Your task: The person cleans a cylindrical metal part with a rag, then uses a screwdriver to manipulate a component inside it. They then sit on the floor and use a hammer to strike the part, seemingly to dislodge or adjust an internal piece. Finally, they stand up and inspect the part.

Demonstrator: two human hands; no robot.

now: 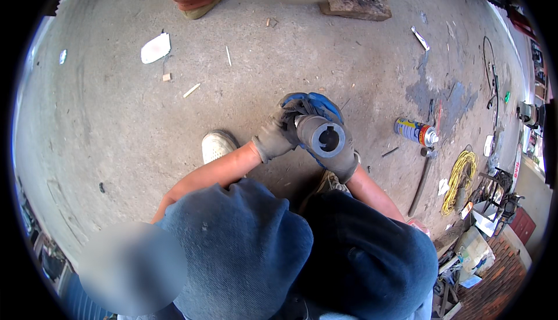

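Here's the metal sleeve [318, 127], up between my two gloved hands, over the concrete floor [174, 111], with its bored end tipped up and facing me! I can look straight into the hole, notch and all. Its long axis runs from that near end away and to the left, toward a narrower part, and that's the line that matters here. My right hand [344, 160] is the one closer to the bored end: it's curled along the sleeve's right side, blue fingers bent round beyond it, a firm closed hold by the look of it. My left hand [277, 139] comes in from the sleeve's left, at the narrower part, dark fingers bunched up and a bit blurred; I can't tell how tightly they're closed, or whether they grip the metal or only rest against it. Out to the right of the sleeve, well apart, a spray can [415, 132] lies on its side, with a hammer [421, 180] just below it, head toward the can, and farther right, the coiled yellow rope [459, 182].
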